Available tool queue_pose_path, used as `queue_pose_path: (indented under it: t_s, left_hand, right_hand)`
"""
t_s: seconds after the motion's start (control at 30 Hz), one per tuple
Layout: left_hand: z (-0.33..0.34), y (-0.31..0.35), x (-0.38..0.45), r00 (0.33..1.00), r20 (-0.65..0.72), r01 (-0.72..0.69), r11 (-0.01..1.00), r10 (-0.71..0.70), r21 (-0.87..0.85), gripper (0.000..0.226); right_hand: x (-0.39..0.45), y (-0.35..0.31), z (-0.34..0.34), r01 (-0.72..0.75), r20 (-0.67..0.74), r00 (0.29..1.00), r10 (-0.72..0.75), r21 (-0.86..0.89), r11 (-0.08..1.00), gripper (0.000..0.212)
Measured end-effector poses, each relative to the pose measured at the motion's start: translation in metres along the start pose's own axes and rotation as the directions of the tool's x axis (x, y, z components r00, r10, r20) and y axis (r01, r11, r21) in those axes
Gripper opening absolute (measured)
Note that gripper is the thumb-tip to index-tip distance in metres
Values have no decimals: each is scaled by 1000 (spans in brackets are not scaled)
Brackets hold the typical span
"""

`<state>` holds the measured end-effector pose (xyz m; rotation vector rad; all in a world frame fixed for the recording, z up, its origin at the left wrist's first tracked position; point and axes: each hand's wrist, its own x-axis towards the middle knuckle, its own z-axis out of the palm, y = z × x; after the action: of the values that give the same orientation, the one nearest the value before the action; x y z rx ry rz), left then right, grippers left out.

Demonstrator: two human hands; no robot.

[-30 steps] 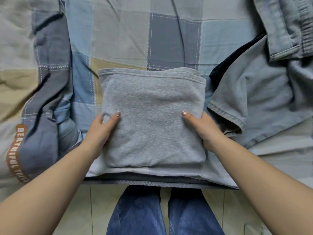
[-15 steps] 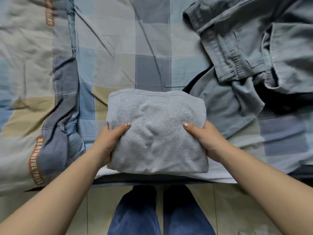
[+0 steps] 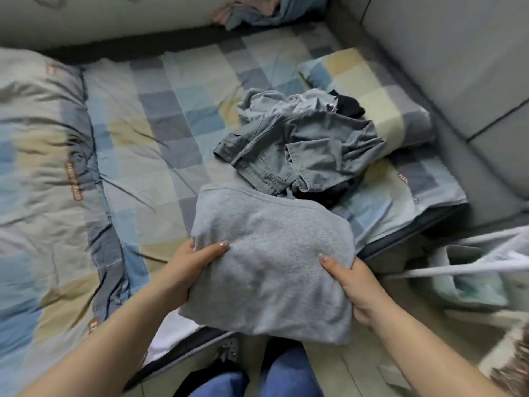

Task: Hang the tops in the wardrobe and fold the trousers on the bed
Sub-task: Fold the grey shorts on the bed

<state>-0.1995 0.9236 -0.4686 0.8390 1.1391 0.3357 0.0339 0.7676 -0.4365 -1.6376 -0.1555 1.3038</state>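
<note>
A folded grey fleece garment (image 3: 272, 265) hangs lifted above the near edge of the bed (image 3: 160, 156). My left hand (image 3: 194, 262) grips its left side, thumb on top and fingers underneath. My right hand (image 3: 352, 282) grips its right side the same way. Beyond it on the checked bedsheet lies a crumpled pile of grey-blue clothes (image 3: 303, 147), with a black garment (image 3: 347, 106) showing at its far edge.
A checked quilt (image 3: 43, 173) is bunched along the left of the bed. A folded checked blanket (image 3: 380, 98) lies by the grey padded headboard (image 3: 446, 58) on the right. A white wire rack with cloth (image 3: 481, 267) stands at the right. More clothes (image 3: 266, 10) lie at the far edge.
The folded grey garment has been lifted off the bed and held up. The view has pulled back and tilted, showing the whole bed, headboard and rack.
</note>
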Motion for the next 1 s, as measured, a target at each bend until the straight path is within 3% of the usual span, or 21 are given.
queue_pose_path:
  t_s: [0.3,0.5,0.73,0.87,1.0]
  left_hand:
    - [76,29,-97,931,351,-24,941,-103,338,56]
    - [161,-4,-155,848,497,-101,866,-182,489,31]
    - [252,-86,-249,705,656,-190,821,-268,539,18]
    - [294,-148,-318,575,729,-227,784,-371,578,43]
    - [326,-209,-387,478,760,-270,749,-441,605,45]
  right_hand:
    - [-184,44,-45,126,-330,943,-40,243,962,33]
    - [-289,99,-92,234,-553,833,-13,331,914,27]
    - [-421,184,-144,365,-726,686,54,407,837,26]
    - [-504,241,-165,436,-801,582,141,454,777,21]
    - [-579,298,-185,478,-859,466,211,445,757,28]
